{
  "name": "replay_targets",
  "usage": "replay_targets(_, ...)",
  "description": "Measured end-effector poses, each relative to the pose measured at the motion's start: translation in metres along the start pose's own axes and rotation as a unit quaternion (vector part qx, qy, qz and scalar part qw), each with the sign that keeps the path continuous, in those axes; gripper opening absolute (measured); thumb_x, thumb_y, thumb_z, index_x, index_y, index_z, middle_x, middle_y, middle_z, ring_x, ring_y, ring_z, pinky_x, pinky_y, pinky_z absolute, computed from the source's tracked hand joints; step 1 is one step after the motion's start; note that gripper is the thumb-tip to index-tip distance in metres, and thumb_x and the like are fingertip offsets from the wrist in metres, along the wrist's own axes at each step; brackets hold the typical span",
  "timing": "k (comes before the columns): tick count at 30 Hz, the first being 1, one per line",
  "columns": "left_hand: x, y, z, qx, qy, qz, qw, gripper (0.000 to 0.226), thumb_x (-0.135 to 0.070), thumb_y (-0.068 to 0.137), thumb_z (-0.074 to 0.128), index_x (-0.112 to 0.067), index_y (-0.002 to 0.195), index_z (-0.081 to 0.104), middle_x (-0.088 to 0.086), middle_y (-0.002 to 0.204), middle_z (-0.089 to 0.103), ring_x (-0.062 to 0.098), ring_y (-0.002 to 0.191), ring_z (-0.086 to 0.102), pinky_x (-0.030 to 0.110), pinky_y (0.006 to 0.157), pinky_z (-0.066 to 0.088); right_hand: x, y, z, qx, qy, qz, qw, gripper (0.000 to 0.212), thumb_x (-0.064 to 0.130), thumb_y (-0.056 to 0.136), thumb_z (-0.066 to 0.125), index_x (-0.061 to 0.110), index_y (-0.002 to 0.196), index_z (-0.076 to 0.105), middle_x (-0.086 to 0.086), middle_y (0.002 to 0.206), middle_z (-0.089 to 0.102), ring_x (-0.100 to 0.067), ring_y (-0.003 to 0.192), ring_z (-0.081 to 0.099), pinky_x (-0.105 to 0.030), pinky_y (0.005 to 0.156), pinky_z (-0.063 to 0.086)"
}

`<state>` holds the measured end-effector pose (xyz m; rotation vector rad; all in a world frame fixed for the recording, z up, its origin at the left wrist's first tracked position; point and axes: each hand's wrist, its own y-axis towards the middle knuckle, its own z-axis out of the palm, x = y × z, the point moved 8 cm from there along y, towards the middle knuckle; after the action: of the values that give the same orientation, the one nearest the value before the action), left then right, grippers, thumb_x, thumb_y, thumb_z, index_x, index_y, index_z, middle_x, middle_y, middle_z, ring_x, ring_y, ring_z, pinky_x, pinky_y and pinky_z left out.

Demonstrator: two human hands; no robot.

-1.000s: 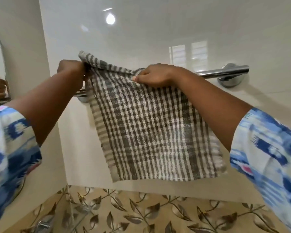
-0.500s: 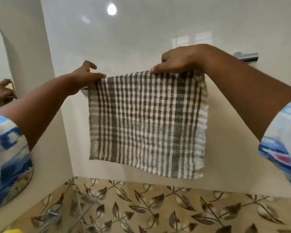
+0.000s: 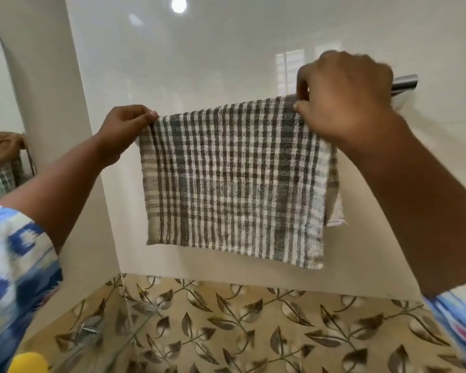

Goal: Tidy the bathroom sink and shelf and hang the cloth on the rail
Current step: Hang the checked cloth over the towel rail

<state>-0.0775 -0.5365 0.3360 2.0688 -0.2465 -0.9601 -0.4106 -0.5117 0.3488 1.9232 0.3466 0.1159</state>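
Against the glossy pale wall (image 3: 226, 49), above a band of tiles printed with brown leaves (image 3: 253, 324), the checked cloth (image 3: 232, 184) hangs folded over the rail (image 3: 404, 82), whose only visible part is a chrome end poking out past the right hand. It is a thin, loosely woven square in grey and off-white, slightly crinkled, with a back layer peeping out lower at its right edge, so the two halves do not hang quite even.

Both hands are at the fold line. The right hand (image 3: 345, 98) has its grip closed to a pinch, thumb and fingers nipping the top right corner. The left hand (image 3: 127, 127) is curled with its fingertips touching the top left corner; whether it truly pinches the fabric I cannot tell.

To finish this step well, I would draw the corners gently apart along the rail to flatten the fold, then tug the shorter layer until the hems match, since such light weave would likely slide off if lopsided.

Lower left, a glass shelf (image 3: 113, 337) on a metal bolt (image 3: 88, 331) carries something yellow (image 3: 27, 362) at the frame's edge.
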Motion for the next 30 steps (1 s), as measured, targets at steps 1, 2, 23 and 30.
replay_targets(1,0.0,0.0,-0.001,-0.013,-0.005,0.002,1.0,0.025,-0.018,0.094,0.052,-0.021,0.07,0.06,-0.012,0.064,0.064,-0.001,0.06,0.055,0.013,0.06,0.044,-0.002,-0.003,0.001,-0.003,0.005,0.013,1.0,0.021,0.011,0.087,0.059,0.01,0.107,0.063,-0.017,0.111,0.061,-0.042,0.104,0.056,-0.038,0.073,0.037)
replay_targets(2,0.0,0.0,-0.002,-0.024,-0.007,0.004,1.0,0.026,-0.014,0.093,0.05,-0.021,0.069,0.058,-0.006,0.068,0.062,0.004,0.063,0.054,0.018,0.062,0.042,-0.003,-0.005,0.002,-0.006,0.01,0.02,1.0,0.022,0.006,0.086,0.056,0.01,0.107,0.062,-0.017,0.111,0.06,-0.042,0.105,0.054,-0.039,0.075,0.038)
replay_targets(23,-0.007,-0.016,-0.004,-0.161,0.093,0.006,0.983,0.033,-0.001,0.08,0.032,-0.031,0.068,0.038,-0.008,0.071,0.045,0.007,0.062,0.04,0.01,0.049,0.034,0.002,0.001,0.008,-0.127,0.094,-0.019,0.987,0.027,0.028,0.095,0.039,0.012,0.111,0.053,-0.016,0.105,0.067,-0.036,0.102,0.057,-0.045,0.094,0.035)
replay_targets(30,-0.005,-0.027,0.002,-0.106,0.092,-0.026,0.99,0.018,-0.016,0.09,0.035,-0.029,0.087,0.046,-0.004,0.091,0.052,0.01,0.082,0.044,0.023,0.068,0.037,0.012,-0.015,0.038,-0.058,0.08,-0.001,0.995,0.04,0.036,0.093,0.036,0.01,0.122,0.046,-0.019,0.121,0.058,-0.038,0.119,0.047,-0.054,0.112,0.02)
